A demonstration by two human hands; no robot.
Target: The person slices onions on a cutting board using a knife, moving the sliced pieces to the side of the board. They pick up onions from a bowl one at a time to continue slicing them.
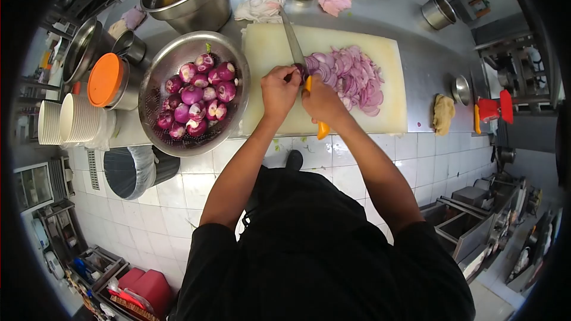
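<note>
Black shirt [321, 255] nearest, both grips over a pale rectangular cutting board [267, 44].
Left grip [279, 91] holds a purple onion piece [302, 71] at its fingertips; right grip [323, 100] clenches a yellow-handled steel knife [292, 39]; pink-purple onion slices [360, 77] lie right.

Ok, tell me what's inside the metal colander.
The colander holds a heap of red onions, with bare metal showing around them. Whatever lies beneath the heap is covered.
</note>
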